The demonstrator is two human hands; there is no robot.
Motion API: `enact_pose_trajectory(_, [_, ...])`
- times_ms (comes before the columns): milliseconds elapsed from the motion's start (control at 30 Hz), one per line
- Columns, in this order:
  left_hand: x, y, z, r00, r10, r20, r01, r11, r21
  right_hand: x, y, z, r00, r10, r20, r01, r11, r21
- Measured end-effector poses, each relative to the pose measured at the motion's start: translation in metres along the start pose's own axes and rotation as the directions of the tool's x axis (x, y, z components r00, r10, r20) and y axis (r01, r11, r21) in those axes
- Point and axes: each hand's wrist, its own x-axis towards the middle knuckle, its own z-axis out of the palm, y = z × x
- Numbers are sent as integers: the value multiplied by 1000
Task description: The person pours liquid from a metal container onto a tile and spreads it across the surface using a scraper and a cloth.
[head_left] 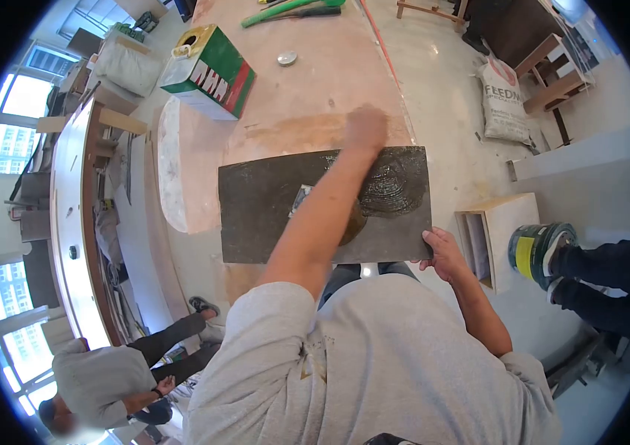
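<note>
A dark grey rectangular panel [256, 222] lies across the near end of the table. My right hand [445, 254] grips its near right corner, thumb on top and fingers curled at the edge. At the panel's far edge is my left hand [366, 127], smeared by motion; its fingers and anything in them cannot be made out. Just nearer than that hand, a wet, glossy patch [396, 189] with curved streaks covers the panel's right part. A brownish round shape [352, 228] and a small pale piece [300, 199] show partly from behind my left forearm.
A green, white and red metal can [215, 74] and a small round lid [287, 58] stand on the pinkish table [315, 89]. Green-handled tools [293, 10] lie farther back. At right are a sack [504, 100], a box [497, 237], a bucket [541, 248] and someone's legs. Another person [107, 378] is at lower left.
</note>
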Motion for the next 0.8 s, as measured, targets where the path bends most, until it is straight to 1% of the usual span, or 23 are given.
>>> enact_pose_trajectory(33, [3,-28,9,997,-71,-34,72,997,25,-1,0,1,1000,-12,-1,12,1000,4])
enact_pose_trajectory(67, [-1,-72,19,988,-136,-68,139,989,48,-2,0,1,1000,-25,-5,26,1000,13])
enact_pose_trajectory(100, [-9,-114,13,975,-221,37,215,969,121,-3,2,1,1000,-24,-7,24,1000,18])
enact_pose_trajectory(133, [-16,-139,-18,940,-320,122,295,937,188,-2,5,0,1000,-24,-9,25,999,26])
enact_pose_trajectory(167, [-34,-143,-54,938,-344,42,330,924,193,-1,6,-1,999,-31,-11,31,999,39])
enact_pose_trajectory(267, [-31,-147,-29,945,-288,-152,316,924,217,-2,6,1,999,-38,-21,39,999,33])
enact_pose_trajectory(300, [-23,-141,-12,962,-247,-113,261,957,128,-1,4,2,999,-39,-27,40,999,35])
enact_pose_trajectory(367, [-7,-72,-7,953,-294,-72,292,956,-38,-4,4,3,999,-32,-38,33,999,29])
enact_pose_trajectory(400, [0,-37,-1,986,-161,-40,161,987,-4,-4,4,2,999,-24,-34,25,999,23])
enact_pose_trajectory(433, [4,-17,3,1000,-25,-6,25,999,29,-3,5,3,999,-18,-26,19,1000,18])
enact_pose_trajectory(533, [9,-14,10,1000,-3,-9,3,1000,-16,-3,-1,4,1000,-25,3,25,999,21])
enact_pose_trajectory(567, [5,-31,8,996,-82,21,82,997,-10,-6,0,4,1000,-25,8,25,999,33])
enact_pose_trajectory(633, [-7,-71,-24,944,-323,67,323,946,11,-7,1,3,999,-41,-2,41,998,43])
enact_pose_trajectory(700, [-17,-122,-50,922,-373,109,351,919,179,-8,5,3,999,-43,-8,43,998,52])
enact_pose_trajectory(800, [-27,-118,-59,960,-279,18,259,911,322,-8,10,2,999,-34,-18,34,998,55])
